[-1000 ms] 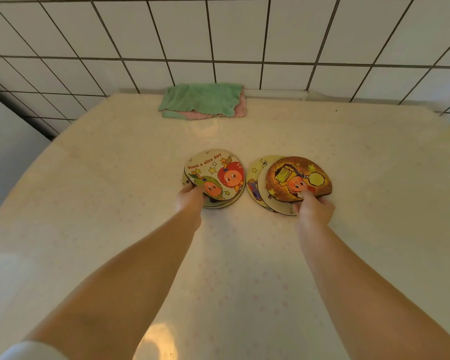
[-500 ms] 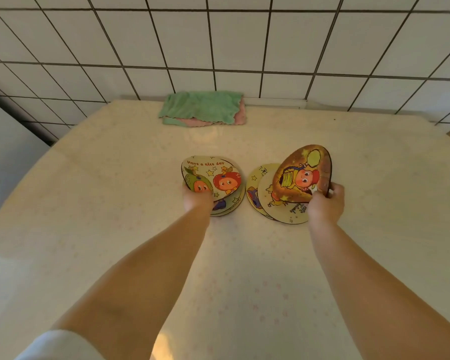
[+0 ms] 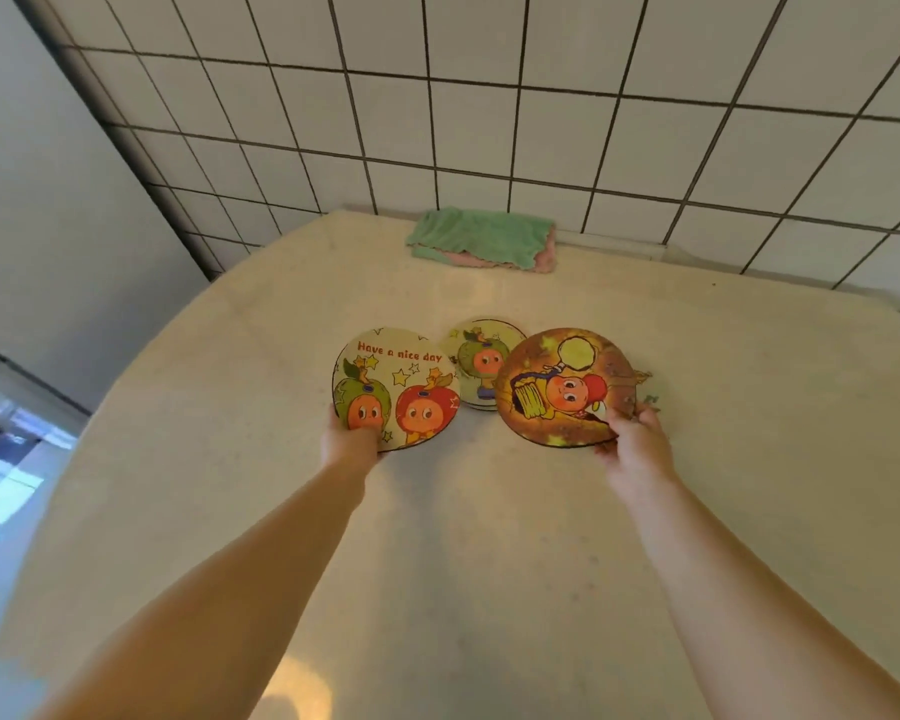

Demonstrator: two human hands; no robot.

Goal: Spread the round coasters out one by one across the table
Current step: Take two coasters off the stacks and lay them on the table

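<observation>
Coasters are showing in three places on the cream table [image 3: 230, 511], and the green-and-pink cloth [image 3: 481, 240] folded at the table's far edge by the tiled wall [image 3: 593, 122] is serving as the landmark. Nearer than the cloth and a little to its left, the left hand [image 3: 348, 439] is pinching the near edge of the "Have a nice day" coaster [image 3: 397, 387], thumb on the printed face and the other fingers hidden beneath. Almost straight in front of the cloth, a green-apple coaster [image 3: 476, 363] is lying flat on the table, its right side covered by the next one. Nearer than the cloth and to its right, the right hand [image 3: 637, 449] is gripping the brown coaster [image 3: 562, 389] at its lower right rim, fingers closed around the edge, the disc tilting toward the camera.
</observation>
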